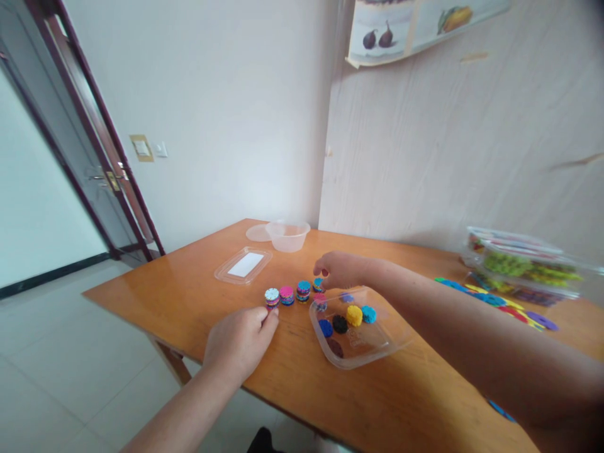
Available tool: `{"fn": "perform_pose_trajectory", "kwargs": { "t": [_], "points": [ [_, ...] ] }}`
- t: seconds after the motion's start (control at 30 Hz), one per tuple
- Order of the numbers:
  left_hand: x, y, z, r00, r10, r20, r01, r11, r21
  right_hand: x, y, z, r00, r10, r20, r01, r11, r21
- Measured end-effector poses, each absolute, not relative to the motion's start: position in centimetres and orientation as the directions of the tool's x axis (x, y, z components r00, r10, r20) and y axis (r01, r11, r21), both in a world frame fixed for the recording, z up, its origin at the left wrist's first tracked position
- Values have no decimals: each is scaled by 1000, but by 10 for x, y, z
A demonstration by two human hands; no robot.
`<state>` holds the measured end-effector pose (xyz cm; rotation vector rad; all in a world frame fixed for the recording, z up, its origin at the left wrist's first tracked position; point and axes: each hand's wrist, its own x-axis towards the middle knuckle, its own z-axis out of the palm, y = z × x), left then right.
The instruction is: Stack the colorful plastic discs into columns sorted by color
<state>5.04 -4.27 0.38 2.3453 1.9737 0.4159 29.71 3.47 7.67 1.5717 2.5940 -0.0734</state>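
Right arm and hand reach a blue-topped stack, hold unclear; left hand pinches a white-topped stack.

blocked and cropped!
the right hand covers part of one disc stack — right forearm cut by the right edge, fruit poster chopped along the top.

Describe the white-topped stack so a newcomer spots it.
On the wooden table, find the row of disc stacks near the clear tray. Leftmost, by the left hand, is the white-topped stack; the next two are topped pink and blue.
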Motion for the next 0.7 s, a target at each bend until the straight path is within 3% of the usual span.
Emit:
{"fn": "perform_pose_trajectory", "kwargs": {
  "t": [0.4,0.7],
  "points": [
    [50,-43,3,160,970,184,954,-199,222,296,49,70,-437,886,-152,894,447,32],
    [50,-43,5,155,976,152,958,-186,216,318,15,94,-446,895,14,890,445,-96]
  ]
}}
